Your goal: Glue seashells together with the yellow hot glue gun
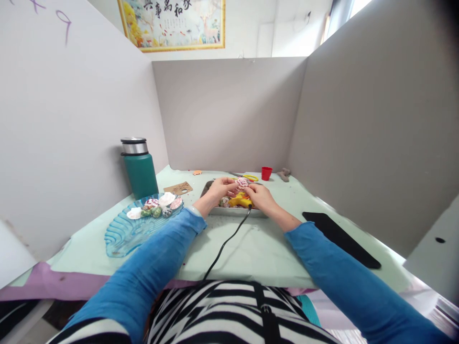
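Both hands meet over a metal tray (215, 210) at the middle of the table. My left hand (219, 187) and my right hand (258, 195) pinch a small pink-and-white patterned shell (241, 183) between their fingertips, holding it just above the tray. Under the hands lies a yellow glue gun (239, 201) in the tray, and its black cord (225, 243) runs toward me. A few small shells lie in the tray beside the gun.
A blue glass shell-shaped dish (124, 234) with several shells stands at the left. Behind it is a green thermos (139, 169). A red cup (266, 173), yellow-handled scissors (250, 177), a brown card tag (178, 188) and a black mat (340, 239) lie around. Grey partitions enclose the table.
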The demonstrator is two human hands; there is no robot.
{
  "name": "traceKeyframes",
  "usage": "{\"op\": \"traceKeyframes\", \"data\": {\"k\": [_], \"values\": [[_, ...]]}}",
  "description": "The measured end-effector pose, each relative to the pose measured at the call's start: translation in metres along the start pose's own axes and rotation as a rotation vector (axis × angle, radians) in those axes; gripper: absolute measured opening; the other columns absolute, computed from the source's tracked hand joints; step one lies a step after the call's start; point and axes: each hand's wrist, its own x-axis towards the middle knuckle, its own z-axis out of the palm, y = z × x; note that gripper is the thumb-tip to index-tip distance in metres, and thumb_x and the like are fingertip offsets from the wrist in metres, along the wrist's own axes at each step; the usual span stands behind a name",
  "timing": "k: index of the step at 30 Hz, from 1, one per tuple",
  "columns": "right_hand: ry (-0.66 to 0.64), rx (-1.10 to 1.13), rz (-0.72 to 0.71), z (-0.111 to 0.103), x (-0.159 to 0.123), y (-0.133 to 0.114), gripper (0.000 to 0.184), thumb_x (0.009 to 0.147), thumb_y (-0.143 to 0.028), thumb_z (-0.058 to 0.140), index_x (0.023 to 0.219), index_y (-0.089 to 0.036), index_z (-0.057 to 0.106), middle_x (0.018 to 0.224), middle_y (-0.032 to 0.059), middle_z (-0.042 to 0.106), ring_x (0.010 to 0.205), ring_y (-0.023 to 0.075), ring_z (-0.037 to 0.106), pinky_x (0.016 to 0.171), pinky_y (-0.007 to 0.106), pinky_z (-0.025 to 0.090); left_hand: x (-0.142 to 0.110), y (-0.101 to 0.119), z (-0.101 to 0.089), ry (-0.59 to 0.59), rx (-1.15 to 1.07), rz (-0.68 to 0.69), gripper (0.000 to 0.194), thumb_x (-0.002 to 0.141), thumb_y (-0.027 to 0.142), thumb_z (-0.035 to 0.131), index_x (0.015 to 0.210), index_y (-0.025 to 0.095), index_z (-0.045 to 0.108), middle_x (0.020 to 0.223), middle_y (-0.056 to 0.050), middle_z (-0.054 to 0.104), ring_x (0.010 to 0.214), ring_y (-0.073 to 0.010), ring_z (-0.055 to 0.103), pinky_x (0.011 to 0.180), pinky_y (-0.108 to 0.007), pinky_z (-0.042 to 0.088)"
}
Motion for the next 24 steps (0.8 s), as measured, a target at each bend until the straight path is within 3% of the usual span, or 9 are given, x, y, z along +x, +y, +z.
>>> {"op": "traceKeyframes", "data": {"k": [10,13,15,17,20,24], "values": [[-0.04,-0.104,-0.033,-0.001,-0.006,-0.004,0.022,0.083,-0.034,0.054,0.087,-0.021,0.071,0.092,0.0042,0.073,0.081,0.019,0.063,0.069,0.028,0.041,0.01,-0.005,-0.001,0.224,0.095,0.005,0.024,0.071,0.02,0.077,0.072,0.013,0.055,0.063,-0.002,0.063,0.055,-0.0116,0.062,0.059,-0.026,0.053],[-0.051,-0.123,-0.016,-0.001,-0.006,-0.004,0.024,0.083,-0.035,0.053,0.087,-0.021,0.072,0.091,0.0049,0.073,0.078,0.0188,0.063,0.068,0.029,0.041,0.015,0.006,-0.002,0.282,0.149,-0.009,0.022,0.072,0.015,0.075,0.072,0.014,0.053,0.06,-0.002,0.062,0.055,-0.014,0.064,0.058,-0.027,0.053],[-0.057,-0.129,-0.006,-0.002,-0.006,-0.005,0.025,0.083,-0.036,0.053,0.088,-0.021,0.072,0.091,0.0051,0.073,0.077,0.0188,0.062,0.066,0.028,0.041,0.014,0.022,-0.008,0.216,0.234,-0.02,0.018,0.072,0.014,0.073,0.072,0.014,0.055,0.059,-0.004,0.064,0.056,-0.0166,0.066,0.058,-0.029,0.053],[-0.062,-0.128,-0.001,-0.003,-0.007,-0.007,0.025,0.082,-0.035,0.053,0.088,-0.021,0.072,0.091,0.0052,0.073,0.076,0.0187,0.062,0.065,0.028,0.04,0.006,0.045,-0.02,0.166,0.391,-0.003,0.016,0.069,0.014,0.074,0.071,0.013,0.059,0.058,-0.005,0.065,0.055,-0.0171,0.065,0.055,-0.028,0.052],[-0.07,-0.128,0.001,-0.003,-0.007,-0.008,0.025,0.082,-0.035,0.053,0.089,-0.02,0.072,0.092,0.0056,0.073,0.077,0.019,0.062,0.065,0.028,0.04,-0.022,0.084,-0.055,0.111,0.572,0.05,0.018,0.058,0.014,0.081,0.068,0.013,0.067,0.059,-0.005,0.066,0.055,-0.0153,0.064,0.052,-0.023,0.05],[-0.08,-0.141,0.001,-0.002,-0.007,-0.007,0.026,0.082,-0.036,0.052,0.089,-0.021,0.072,0.092,0.0055,0.073,0.08,0.02,0.062,0.067,0.028,0.04,-0.07,0.111,-0.121,0.225,0.684,-0.071,0.022,0.053,0.02,0.083,0.07,0.013,0.072,0.061,-0.006,0.067,0.058,-0.0176,0.065,0.055,-0.027,0.054]]}}
